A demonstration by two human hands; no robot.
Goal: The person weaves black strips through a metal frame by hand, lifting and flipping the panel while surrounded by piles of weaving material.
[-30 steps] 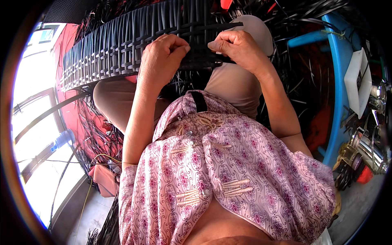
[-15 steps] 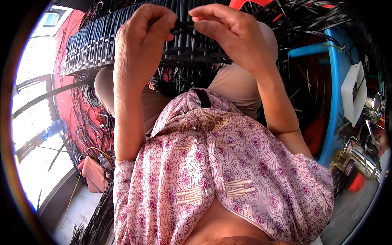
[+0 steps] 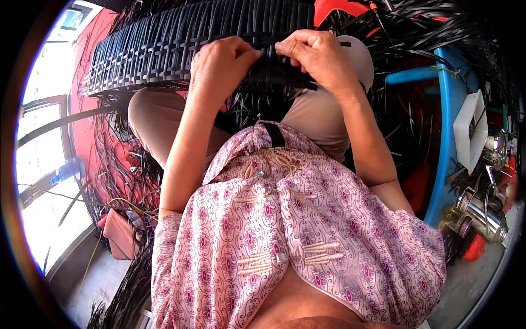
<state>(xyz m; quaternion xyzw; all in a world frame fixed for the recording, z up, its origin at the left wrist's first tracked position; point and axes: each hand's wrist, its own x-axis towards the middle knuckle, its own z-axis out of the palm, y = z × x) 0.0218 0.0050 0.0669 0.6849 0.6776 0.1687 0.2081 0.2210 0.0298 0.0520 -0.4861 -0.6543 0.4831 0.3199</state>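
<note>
A black woven wicker piece point(image 3: 148, 57) lies across in front of my knees, with upright ribs and rows of flat plastic strips woven along its near edge. Over its right half, my left hand point(image 3: 222, 61) pinches a black strip between thumb and fingertips. A short gap to the right, my right hand point(image 3: 320, 57) is also closed in a pinch on the strip. Against the dark weave the strip's course between my fingers is hard to follow.
Loose black strips point(image 3: 433, 35) heap up at the far right, beside a red plastic object point(image 3: 342, 6). On the right stand a blue frame point(image 3: 445, 137), a white tray point(image 3: 470, 131) and a metal flask point(image 3: 482, 211). A pink bag point(image 3: 120, 236) lies at left.
Both hands have come down toward me onto the woven edge. My left hand has also shifted right, so the fingertips are closer together. The right fingers have closed more.
</note>
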